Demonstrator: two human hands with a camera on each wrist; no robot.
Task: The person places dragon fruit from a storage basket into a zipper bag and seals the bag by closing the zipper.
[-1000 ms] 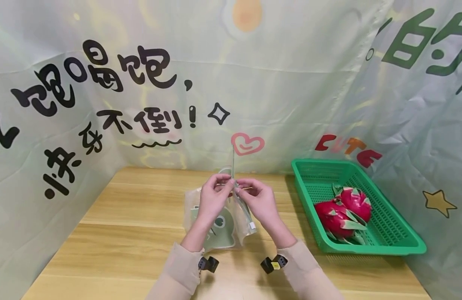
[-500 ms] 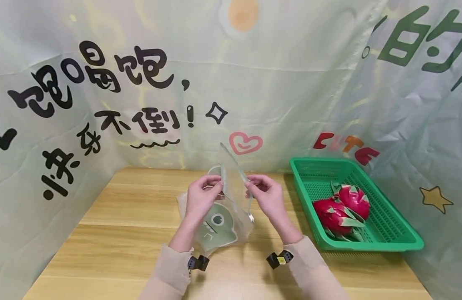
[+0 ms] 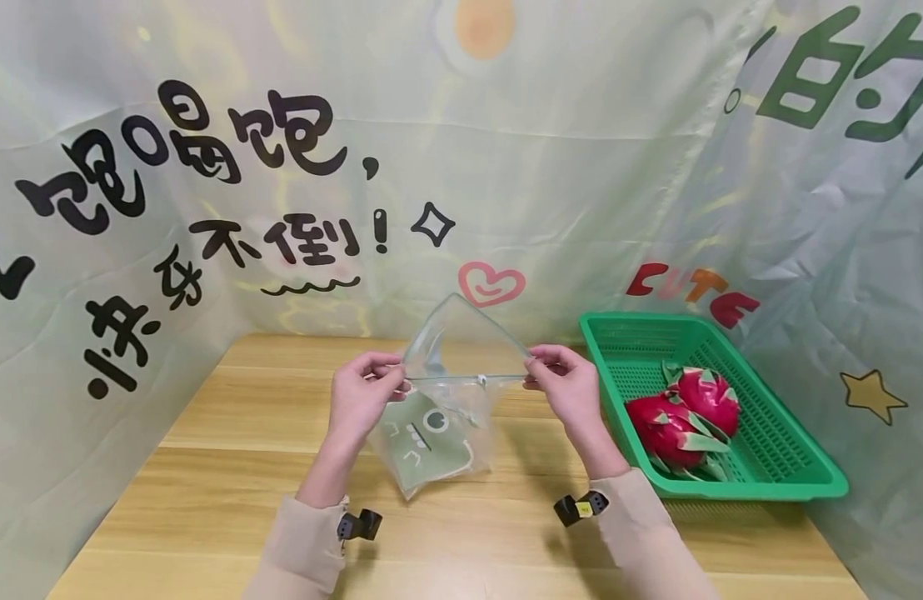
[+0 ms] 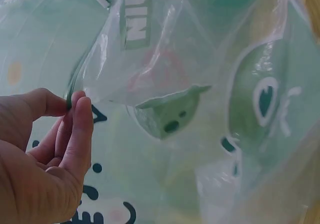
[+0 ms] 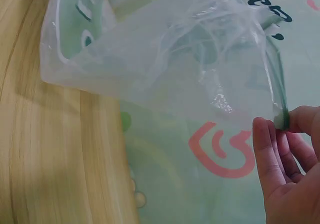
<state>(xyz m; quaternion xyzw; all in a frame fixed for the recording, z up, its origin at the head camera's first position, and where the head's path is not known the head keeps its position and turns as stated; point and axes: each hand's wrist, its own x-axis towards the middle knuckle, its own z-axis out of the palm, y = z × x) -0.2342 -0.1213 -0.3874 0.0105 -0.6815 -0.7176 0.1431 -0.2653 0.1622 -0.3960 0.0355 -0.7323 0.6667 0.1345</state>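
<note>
A translucent zip bag (image 3: pixel 435 433) with a green cartoon face hangs between the two hands over the table. Its mouth is spread wide, the far edge raised to a peak and the near edge pulled straight, with a white slider on it. At the left corner of the mouth, my left hand (image 3: pixel 364 392) pinches the rim between thumb and fingers. The right corner is pinched the same way by my right hand (image 3: pixel 570 392). In the left wrist view the bag (image 4: pixel 165 59) drapes away from the fingertips; the right wrist view shows the bag (image 5: pixel 200 59) slack and wrinkled.
A green plastic basket (image 3: pixel 791 450) stands on the right of the wooden table (image 3: pixel 207 475), holding two red dragon fruits (image 3: pixel 682 421). Behind the table hangs a printed cloth (image 3: pixel 581 167). Another cloth side rises close to the basket's right.
Both hands have moved apart, left and right, from being together at the bag's mouth. The mouth has gone from nearly closed to spread wide, and the bag's printed face has shifted.
</note>
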